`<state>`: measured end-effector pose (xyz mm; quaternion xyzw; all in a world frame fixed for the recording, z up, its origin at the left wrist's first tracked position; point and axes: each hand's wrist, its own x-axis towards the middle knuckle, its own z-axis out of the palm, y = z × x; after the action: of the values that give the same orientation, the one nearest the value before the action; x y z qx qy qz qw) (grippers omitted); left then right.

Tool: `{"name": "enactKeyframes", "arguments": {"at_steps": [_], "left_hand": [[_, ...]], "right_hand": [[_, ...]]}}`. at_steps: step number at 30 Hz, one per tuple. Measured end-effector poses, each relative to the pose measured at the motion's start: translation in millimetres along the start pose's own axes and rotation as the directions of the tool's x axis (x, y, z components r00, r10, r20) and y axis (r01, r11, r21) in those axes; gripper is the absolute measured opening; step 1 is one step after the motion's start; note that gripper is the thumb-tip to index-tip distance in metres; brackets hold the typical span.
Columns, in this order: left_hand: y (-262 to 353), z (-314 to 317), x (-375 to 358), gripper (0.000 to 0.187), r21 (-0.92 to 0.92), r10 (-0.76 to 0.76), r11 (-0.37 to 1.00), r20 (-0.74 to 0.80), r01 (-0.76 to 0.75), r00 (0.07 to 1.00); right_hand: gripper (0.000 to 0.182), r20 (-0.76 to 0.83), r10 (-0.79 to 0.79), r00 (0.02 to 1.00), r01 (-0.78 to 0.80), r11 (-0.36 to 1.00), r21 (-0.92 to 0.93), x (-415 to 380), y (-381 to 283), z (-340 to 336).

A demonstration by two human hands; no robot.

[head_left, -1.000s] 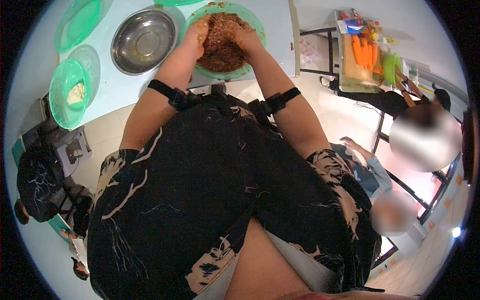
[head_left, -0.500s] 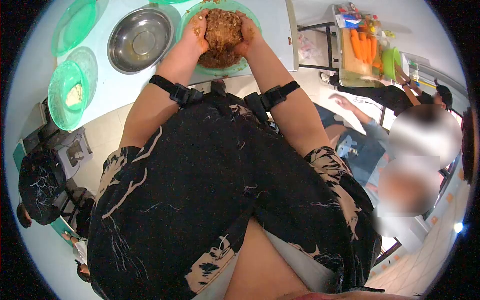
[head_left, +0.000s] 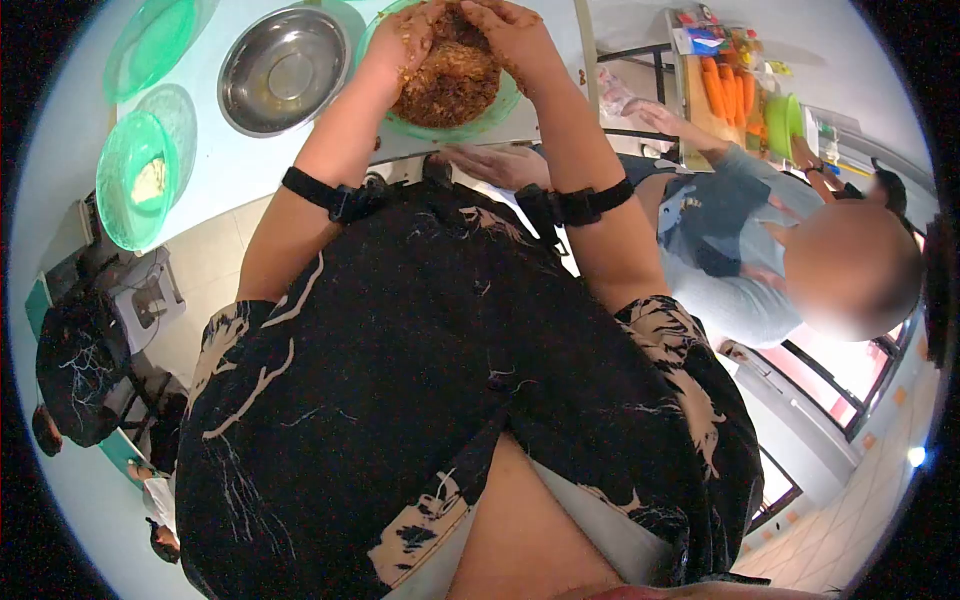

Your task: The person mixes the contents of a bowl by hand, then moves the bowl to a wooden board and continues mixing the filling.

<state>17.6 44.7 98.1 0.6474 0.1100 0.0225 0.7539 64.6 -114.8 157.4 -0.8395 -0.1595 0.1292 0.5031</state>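
Observation:
A moist, brown, crumbly food mixture [head_left: 447, 88] is heaped in a green plastic bowl [head_left: 508, 108] on the table. My left hand [head_left: 402, 45] curls over the left and far side of the heap. From the other side my right hand [head_left: 512, 38] curves round its far right part, fingers toward the left hand. Bits of mixture stick to both hands, and their far fingertips are partly hidden in the mixture and at the frame's top edge.
Left of the bowl are a steel basin [head_left: 283, 72] and a green bowl [head_left: 135, 195] with a pale lump inside. Close on my right, a person in a grey-blue top [head_left: 735, 215] reaches toward the table's edge. Carrots [head_left: 728, 92] lie on a side table.
My hands have moved from the sides of a raised clump to the far side of the heap, closer together. The person on my right has come nearer, an arm extending past mine.

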Motion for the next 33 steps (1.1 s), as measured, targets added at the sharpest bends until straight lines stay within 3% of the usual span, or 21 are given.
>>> {"name": "enactKeyframes", "arguments": {"at_steps": [2,5,6,8,10,12,14,17,19,20,21,22,23,24,27,30,33], "left_hand": [[10,5,-13,0.044,-0.088,-0.235,0.969,-0.022,0.233,0.972],[-10,3,-14,0.046,0.084,-0.099,0.991,-0.118,0.109,0.988],[-9,2,-15,0.046,0.041,-0.108,0.993,-0.086,0.112,0.99],[-10,-1,-17,0.046,-0.044,-0.13,0.991,-0.022,0.129,0.991],[-17,-17,-5,0.048,0.293,-0.014,0.956,0.121,-0.023,0.993],[-15,-24,0,0.053,0.527,0.008,0.838,0.252,-0.144,0.968],[13,-25,0,0.06,0.671,-0.037,0.71,0.336,-0.212,0.941],[82,-28,5,0.06,0.711,-0.31,0.664,0.544,-0.232,0.78],[31,-37,6,0.059,0.658,0.06,0.617,0.508,-0.432,0.859],[12,-40,7,0.059,0.637,0.25,0.565,0.473,-0.524,0.845],[19,-40,-3,0.057,0.634,0.237,0.622,0.407,-0.46,0.882],[31,-34,-12,0.057,0.426,0.109,0.871,0.319,-0.245,0.941],[43,-29,-18,0.057,0.152,-0.048,0.988,0.278,0.005,0.959],[49,-26,-21,0.056,-0.138,-0.214,0.956,0.279,0.259,0.936],[28,-27,-20,0.059,-0.271,-0.118,0.944,0.257,0.189,0.959],[12,-27,-15,0.064,-0.447,-0.266,0.808,0.304,0.383,0.915],[44,-19,-32,0.069,-0.39,-0.352,0.811,0.271,0.436,0.896]], "right_hand": [[0.04,0.011,0.088,0.996,-0.087,0.996,-0.012,1,13,7],[0.043,0.061,0.242,0.968,-0.245,0.969,0.039,-8,20,19],[0.045,0.088,0.296,0.951,-0.302,0.951,0.069,-12,23,22],[0.048,0.109,0.226,0.968,-0.226,0.974,-0.011,-8,43,25],[0.048,0.081,0.187,0.979,-0.184,0.982,-0.037,-11,51,29],[0.047,0.051,0.184,0.982,-0.165,0.953,-0.254,-9,42,27],[0.049,0.078,0.15,0.986,-0.113,0.929,-0.353,-6,25,24],[0.052,0.164,0.102,0.981,-0.052,0.958,-0.283,-10,0,13],[0.052,0.164,0.108,0.981,-0.077,0.98,-0.182,-12,-13,12],[0.051,0.125,0.121,0.985,-0.093,0.973,-0.212,-14,-17,13],[0.051,0.085,0.131,0.988,-0.108,0.964,-0.241,-17,-22,14],[0.05,0.043,0.139,0.989,-0.122,0.955,-0.27,-20,-24,15],[0.051,0.063,0.139,0.988,-0.12,0.964,-0.238,-22,-21,17],[0.051,0.089,0.135,0.987,-0.114,0.973,-0.202,-24,-19,16],[0.051,0.12,0.111,0.987,-0.079,0.966,-0.244,-29,-19,11],[0.051,0.071,0.118,0.99,-0.083,0.922,-0.378,-27,-2,21],[0.052,0.034,0.149,0.988,-0.121,0.899,-0.42,-28,5,31]]}}
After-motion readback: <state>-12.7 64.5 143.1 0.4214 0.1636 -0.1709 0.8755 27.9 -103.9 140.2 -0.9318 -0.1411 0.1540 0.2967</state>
